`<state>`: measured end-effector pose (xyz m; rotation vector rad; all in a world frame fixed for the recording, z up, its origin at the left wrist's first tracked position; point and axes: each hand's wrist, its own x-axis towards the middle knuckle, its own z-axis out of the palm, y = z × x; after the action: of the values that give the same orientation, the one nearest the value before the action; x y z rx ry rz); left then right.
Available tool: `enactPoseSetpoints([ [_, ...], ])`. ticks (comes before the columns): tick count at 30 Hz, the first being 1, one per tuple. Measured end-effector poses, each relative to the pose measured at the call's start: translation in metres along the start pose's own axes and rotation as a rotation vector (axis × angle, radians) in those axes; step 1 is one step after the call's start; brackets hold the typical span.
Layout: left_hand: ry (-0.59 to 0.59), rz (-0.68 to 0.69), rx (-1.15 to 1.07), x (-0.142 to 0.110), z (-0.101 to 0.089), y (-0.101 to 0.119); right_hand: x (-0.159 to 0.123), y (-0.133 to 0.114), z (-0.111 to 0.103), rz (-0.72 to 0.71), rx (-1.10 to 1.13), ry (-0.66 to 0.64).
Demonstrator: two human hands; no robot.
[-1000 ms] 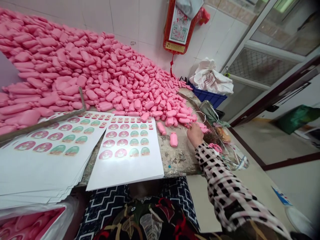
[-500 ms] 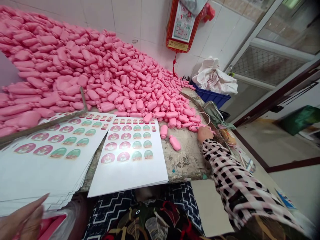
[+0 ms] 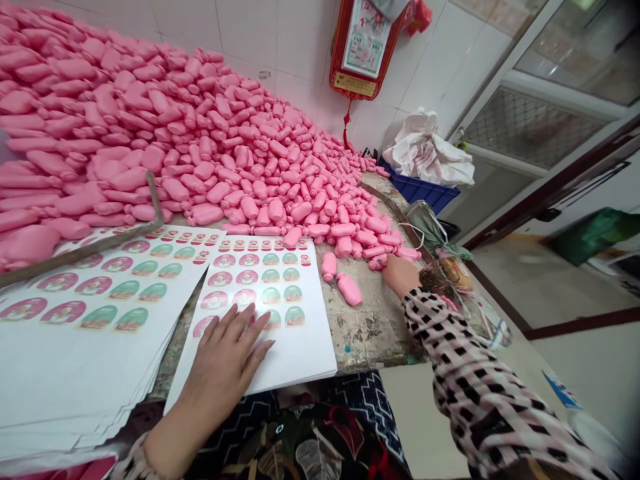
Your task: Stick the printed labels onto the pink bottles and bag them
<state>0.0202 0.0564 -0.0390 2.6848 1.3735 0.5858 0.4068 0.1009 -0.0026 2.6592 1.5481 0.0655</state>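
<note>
My left hand (image 3: 227, 353) lies palm down with fingers spread on a sheet of stickers (image 3: 300, 353). The sheet carries rows of pink and green rounded stickers, with small red ones along the top; my fingertips cover part of the lower rows. My right hand (image 3: 401, 275) is curled at the right end of the heap, its fingers mostly hidden from view. A small pink bottle (image 3: 377, 263) with dark marks shows at its fingers. Two loose pink bottles, one upright-looking (image 3: 329, 267) and one lying down (image 3: 349, 289), are to its left.
A large heap of pink bottles (image 3: 200, 147) covers the back of the worn table (image 3: 370, 327). More sticker sheets (image 3: 65, 373) are stacked at left under a bent metal bar (image 3: 90, 250). A blue crate (image 3: 417, 190) with white bags stands at the back right, beside a clear bag (image 3: 430, 227).
My left hand has come from the lower left edge onto the nearer sticker sheet and spread flat. My right hand has shifted slightly left and closer to me. The view has moved a little.
</note>
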Motion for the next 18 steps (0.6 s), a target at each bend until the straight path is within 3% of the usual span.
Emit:
enactPoseSetpoints([
  [4,-0.090,-0.017,0.056,0.005,0.009,0.003,-0.044,-0.024,-0.003,-0.192,0.067,-0.034],
  [7,-0.110,-0.001,0.107,0.004,0.014,0.002,-0.049,-0.027,-0.009,-0.284,0.236,-0.020],
  [11,-0.102,0.006,0.159,0.003,0.017,0.000,0.003,-0.002,-0.016,-0.001,0.334,0.153],
  [15,-0.092,0.009,0.161,0.002,0.017,-0.002,0.056,0.025,-0.005,0.262,0.286,0.143],
  [18,-0.093,0.003,0.153,0.002,0.017,-0.002,0.071,0.032,0.012,0.333,0.273,0.119],
])
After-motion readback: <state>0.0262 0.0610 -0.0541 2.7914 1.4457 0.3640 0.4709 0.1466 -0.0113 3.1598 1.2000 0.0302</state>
